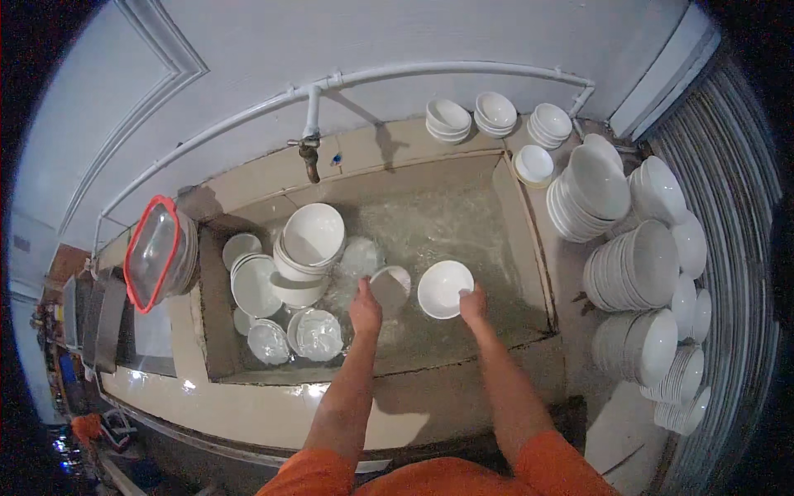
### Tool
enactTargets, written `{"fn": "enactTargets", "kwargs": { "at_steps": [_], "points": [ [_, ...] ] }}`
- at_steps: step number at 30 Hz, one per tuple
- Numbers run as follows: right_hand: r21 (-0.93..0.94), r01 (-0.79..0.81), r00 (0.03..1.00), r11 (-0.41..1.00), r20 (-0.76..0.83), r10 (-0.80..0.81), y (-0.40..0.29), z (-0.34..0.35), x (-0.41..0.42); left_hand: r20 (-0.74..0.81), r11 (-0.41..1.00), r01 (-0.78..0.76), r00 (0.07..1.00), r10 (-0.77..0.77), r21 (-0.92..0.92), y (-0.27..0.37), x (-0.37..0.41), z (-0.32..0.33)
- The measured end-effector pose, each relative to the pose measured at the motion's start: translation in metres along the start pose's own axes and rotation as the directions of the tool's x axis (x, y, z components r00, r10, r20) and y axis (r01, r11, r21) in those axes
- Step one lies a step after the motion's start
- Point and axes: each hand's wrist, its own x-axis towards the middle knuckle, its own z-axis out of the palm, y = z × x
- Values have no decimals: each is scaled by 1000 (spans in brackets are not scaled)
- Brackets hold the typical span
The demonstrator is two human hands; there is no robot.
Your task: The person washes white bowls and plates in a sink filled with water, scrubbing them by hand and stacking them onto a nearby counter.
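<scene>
My right hand [474, 305] grips the rim of a white bowl [443, 288], its thumb over the inner edge and the bowl's mouth facing up. At the left edge of a second, shaded bowl [392, 290], my left hand [366, 310] has its thumb up and appears to hold it. Both bowls are over the tiled sink basin [533, 248], which has water in it. Left of my left hand, a stack of large white bowls [314, 234] leans in the basin. Smaller bowls [319, 335] sit partly under water near the front wall.
A brass tap [309, 158] hangs from a white pipe [446, 69] above the basin. Tall stacks of white bowls [633, 266] line the right ledge; small bowl stacks [448, 119] stand behind. Red-rimmed clear containers [155, 254] lean at the left.
</scene>
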Motion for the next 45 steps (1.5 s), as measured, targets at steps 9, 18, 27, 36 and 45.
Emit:
{"fn": "enactTargets", "kwargs": {
  "at_steps": [9,18,27,36,45],
  "points": [
    [-294,2,846,956,510,155,111,117,45,328,768,-625,760,561,136,-137,-7,125],
    [305,-557,596,772,795,115,49,61,-1,447,815,-389,693,566,-430,-95,-3,91],
    [-137,678,732,722,210,-648,-171,-34,-132,72,633,-528,733,676,-566,-20,38,8],
    [-175,760,532,625,-385,-754,-106,-271,-140,849,645,-713,495,186,275,-107,98,-15],
    [-104,-119,350,987,-935,-57,97,-565,-116,473,401,-660,743,474,635,-205,82,-33]
  ]
}}
